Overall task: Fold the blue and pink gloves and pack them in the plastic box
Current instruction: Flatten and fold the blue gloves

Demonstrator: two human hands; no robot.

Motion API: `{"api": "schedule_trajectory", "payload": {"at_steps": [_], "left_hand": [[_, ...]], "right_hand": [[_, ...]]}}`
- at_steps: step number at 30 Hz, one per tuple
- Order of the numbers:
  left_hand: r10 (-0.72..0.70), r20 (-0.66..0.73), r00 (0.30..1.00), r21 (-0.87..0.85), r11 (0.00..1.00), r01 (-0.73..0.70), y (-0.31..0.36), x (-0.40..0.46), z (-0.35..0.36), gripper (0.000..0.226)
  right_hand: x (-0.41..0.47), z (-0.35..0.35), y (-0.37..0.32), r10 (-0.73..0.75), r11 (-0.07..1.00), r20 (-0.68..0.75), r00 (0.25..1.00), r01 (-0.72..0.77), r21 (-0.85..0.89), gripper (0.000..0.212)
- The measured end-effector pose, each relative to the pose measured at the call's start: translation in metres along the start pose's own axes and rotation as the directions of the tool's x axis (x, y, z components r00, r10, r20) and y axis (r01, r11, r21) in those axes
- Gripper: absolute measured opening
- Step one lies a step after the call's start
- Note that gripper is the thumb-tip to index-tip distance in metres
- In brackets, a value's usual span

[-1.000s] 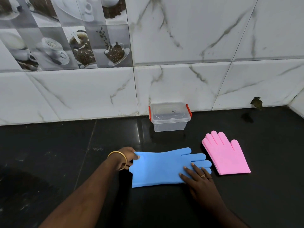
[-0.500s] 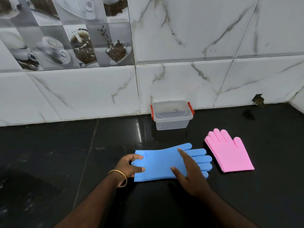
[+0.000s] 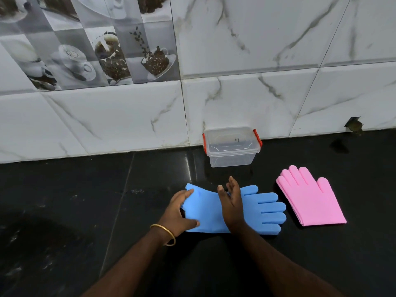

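The blue gloves (image 3: 246, 211) lie flat on the black table (image 3: 85, 200), in front of the plastic box (image 3: 231, 146) and a little to its left, with the fingers pointing to the right and the cuff to the left. The left hand (image 3: 180, 211) has its grip closed on the cuff end: the thumb lies on top near the front corner and the fingers curl around the edge, and this end is already a little lifted from the table. The right hand (image 3: 232, 204) stands on its edge across the middle of the gloves, fingers straight, holding nothing; it seems to mark the line for the fold. The pink gloves (image 3: 310, 202) lie flat to the right of the box and nearer to the person, well apart from the hands and just beside the blue fingertips. The box stands against the wall (image 3: 257, 103) with its lid on and its red clips (image 3: 257, 138) at the sides. I judge the gloves to be of soft rubber or silicone: light, bending easily, not fragile, but a little springy, so a fold may open again if nobody presses it. The cuff edge is a good place to hold, because it is wide and straight. The surface probably holds well on the smooth table, so lifting is better than sliding.
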State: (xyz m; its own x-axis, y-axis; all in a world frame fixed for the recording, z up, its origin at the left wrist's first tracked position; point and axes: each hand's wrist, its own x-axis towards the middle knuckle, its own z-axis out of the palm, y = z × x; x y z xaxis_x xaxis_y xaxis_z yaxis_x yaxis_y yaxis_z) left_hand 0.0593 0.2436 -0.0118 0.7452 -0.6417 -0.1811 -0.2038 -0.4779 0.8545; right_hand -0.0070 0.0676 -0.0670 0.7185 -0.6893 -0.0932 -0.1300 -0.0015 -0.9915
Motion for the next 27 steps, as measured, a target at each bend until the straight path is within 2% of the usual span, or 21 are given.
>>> {"api": "schedule_trajectory", "payload": {"at_steps": [4,7,9,12,14,16,18,20,23,27], "left_hand": [[0.071,-0.009,0.997,-0.007,0.997,-0.071,0.033,0.007,0.014,0.091],[0.113,0.003,0.994,0.055,0.992,-0.113,0.064,0.019,0.037,0.093],[0.120,0.024,0.992,0.081,0.989,-0.122,0.085,0.026,0.054,0.094],[0.158,0.057,0.986,0.105,0.981,-0.163,0.111,0.036,0.084,0.082],[0.156,0.080,0.984,0.152,0.974,-0.167,0.121,0.042,0.105,0.074],[0.147,0.098,0.984,0.170,0.972,-0.162,0.127,0.048,0.126,0.070],[0.115,0.118,0.986,0.191,0.972,-0.136,0.129,0.052,0.146,0.072],[0.059,0.147,0.987,0.294,0.951,-0.100,0.126,0.056,0.159,0.077],[0.030,0.174,0.984,0.369,0.925,-0.093,0.117,0.057,0.176,0.080],[0.025,0.166,0.986,0.293,0.953,-0.074,0.104,0.054,0.188,0.095]], "right_hand": [[0.002,-0.003,-0.004,0.040,0.999,0.010,0.999,-0.040,0.026,0.056],[0.007,-0.016,-0.018,0.192,0.947,0.104,0.976,-0.212,0.239,0.039],[0.012,-0.032,-0.029,0.276,0.858,0.175,0.945,-0.324,0.399,0.044],[0.015,-0.064,-0.044,0.309,0.782,0.234,0.922,-0.387,0.489,0.054],[0.016,-0.087,-0.050,0.317,0.795,0.259,0.912,-0.405,0.452,0.054],[0.015,-0.108,-0.052,0.324,0.848,0.275,0.905,-0.407,0.341,0.048],[0.013,-0.125,-0.054,0.323,0.896,0.244,0.914,-0.378,0.232,0.034],[0.012,-0.136,-0.052,0.319,0.923,0.179,0.930,-0.348,0.161,0.023],[0.015,-0.149,-0.045,0.333,0.936,0.152,0.931,-0.346,0.069,0.019],[0.020,-0.158,-0.036,0.322,0.947,0.166,0.932,-0.318,-0.051,0.017]]}}
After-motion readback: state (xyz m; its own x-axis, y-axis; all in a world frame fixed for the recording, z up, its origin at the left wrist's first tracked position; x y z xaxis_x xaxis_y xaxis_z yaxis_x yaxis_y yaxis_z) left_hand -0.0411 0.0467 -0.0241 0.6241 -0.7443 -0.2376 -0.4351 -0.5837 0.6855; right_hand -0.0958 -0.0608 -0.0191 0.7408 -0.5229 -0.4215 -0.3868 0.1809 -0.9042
